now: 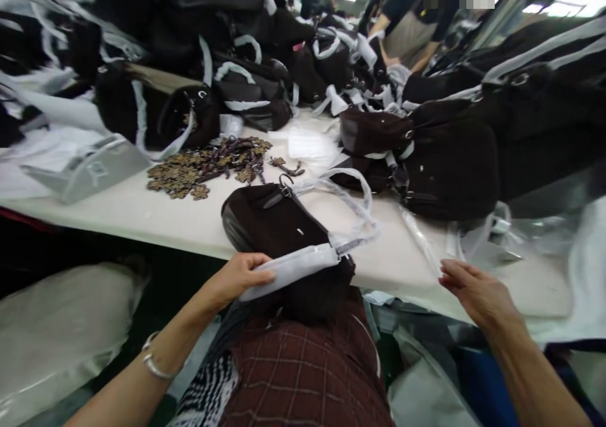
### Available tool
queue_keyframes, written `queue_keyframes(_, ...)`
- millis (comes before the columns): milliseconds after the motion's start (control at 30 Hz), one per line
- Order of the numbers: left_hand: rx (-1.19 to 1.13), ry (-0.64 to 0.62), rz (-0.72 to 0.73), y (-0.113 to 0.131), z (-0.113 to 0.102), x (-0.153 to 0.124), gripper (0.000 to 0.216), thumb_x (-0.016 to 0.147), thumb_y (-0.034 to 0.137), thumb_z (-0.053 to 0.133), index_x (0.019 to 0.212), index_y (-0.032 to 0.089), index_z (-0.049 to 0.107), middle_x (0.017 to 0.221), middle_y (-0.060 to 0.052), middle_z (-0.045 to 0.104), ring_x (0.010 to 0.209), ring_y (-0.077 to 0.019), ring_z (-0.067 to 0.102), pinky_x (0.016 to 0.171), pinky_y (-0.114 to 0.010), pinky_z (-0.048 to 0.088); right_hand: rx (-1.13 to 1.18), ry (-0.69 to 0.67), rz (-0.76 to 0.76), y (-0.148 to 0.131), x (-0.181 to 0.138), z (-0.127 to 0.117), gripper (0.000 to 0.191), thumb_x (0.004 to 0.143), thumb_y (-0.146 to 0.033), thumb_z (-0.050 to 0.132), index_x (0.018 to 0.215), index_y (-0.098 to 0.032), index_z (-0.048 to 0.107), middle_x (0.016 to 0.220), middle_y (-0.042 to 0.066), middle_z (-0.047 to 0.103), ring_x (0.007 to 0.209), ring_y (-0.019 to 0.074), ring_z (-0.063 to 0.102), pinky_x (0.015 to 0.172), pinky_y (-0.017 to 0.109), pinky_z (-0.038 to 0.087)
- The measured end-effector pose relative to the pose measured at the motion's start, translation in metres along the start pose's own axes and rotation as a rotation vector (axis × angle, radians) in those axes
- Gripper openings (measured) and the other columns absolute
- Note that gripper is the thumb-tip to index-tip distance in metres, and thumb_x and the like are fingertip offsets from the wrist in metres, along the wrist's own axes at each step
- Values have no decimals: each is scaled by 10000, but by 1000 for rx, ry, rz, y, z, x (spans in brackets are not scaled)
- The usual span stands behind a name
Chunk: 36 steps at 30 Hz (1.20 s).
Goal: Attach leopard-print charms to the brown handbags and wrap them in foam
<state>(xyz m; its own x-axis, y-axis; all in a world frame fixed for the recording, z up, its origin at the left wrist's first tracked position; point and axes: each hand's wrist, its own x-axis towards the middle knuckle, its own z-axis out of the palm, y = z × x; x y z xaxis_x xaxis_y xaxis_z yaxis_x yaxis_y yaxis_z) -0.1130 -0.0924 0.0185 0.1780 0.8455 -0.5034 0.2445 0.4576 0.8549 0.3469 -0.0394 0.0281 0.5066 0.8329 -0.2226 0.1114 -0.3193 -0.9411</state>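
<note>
Bag spot: dark bag (277, 225) at near edge of table (156, 215), front & approx. centre, lower part hanging past the edge over my checked cloth (307, 376).
Bag long axis: diag., far-L to near-R.
White sleeve: white sleeve (296, 268) lies across bag front, long axis near-L to far-R; R end meets a metal ring (339, 258).
L hand: L hand (243, 276) on near-L end of sleeve, thumb on top, fingers curled under; pinching it.
Bag from L hand: fwd & to the R, right beside; sleeve runs away from my thumb twd the ring.
R hand: R hand (468, 288) well apart, off to the R by the table edge; fingers drawn together at tips. Clear strip (421, 237) ends at or by the fingertips; can't tell if it's pinched.
Bag from R hand: well to the L, w/ bare table b/w.
Nearer: L, clearly; ring end sits b/w both hands, but closer to L.
Strap loop: wrapped strap loop (367, 193) lies on table, far-R of bag, neither hand on it.
Behind bag: charm pile (189, 171) far-L, one loose charm (284, 163) just beyond bag top.
R side: stacked bags (454, 162) beyond R hand, strip running from near them twd me.
</note>
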Motion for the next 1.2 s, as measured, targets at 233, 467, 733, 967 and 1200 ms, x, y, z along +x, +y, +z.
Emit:
queue_keyframes(233,-64,-2,17,-7,3,-3,371,675,427,715,884,121,692,676,31,582,577,-99,448,532,-202,296,104,-723,17,-38,-184,170,260,753,-344,755,914,-183,628,677,-22,653,611,121,621,617,242,511)
queue_keyframes(467,109,81,194,7,14,-20,245,775,349,601,866,147,706,743,9,654,644,-135,539,575,-217,358,22,-618,-36,-23,-190,209,286,727,-356,760,856,-202,557,642,-35,643,576,133,624,560,238,492)
queue_keyframes(733,299,183,376,10,26,-31,203,856,312,545,851,203,716,752,16,685,680,-147,586,618,-230,378,24,-525,-12,-7,-185,211,314,705,-395,793,795,-191,571,600,-34,635,510,117,587,501,230,458)
queue_keyframes(967,425,201,429,9,28,-32,172,870,262,539,902,196,695,822,-20,712,732,-168,634,665,-239,428,-16,-523,-10,-8,-184,210,358,693,-447,800,730,-178,567,589,-35,626,460,101,558,442,217,424)
queue_keyframes(1200,439,237,574,-2,29,-30,421,895,208,525,1310,242,589,1227,-45,701,1091,-202,665,994,-313,484,9,-596,10,-12,-184,206,312,725,-418,777,772,-171,592,605,-29,629,533,111,590,503,221,460)
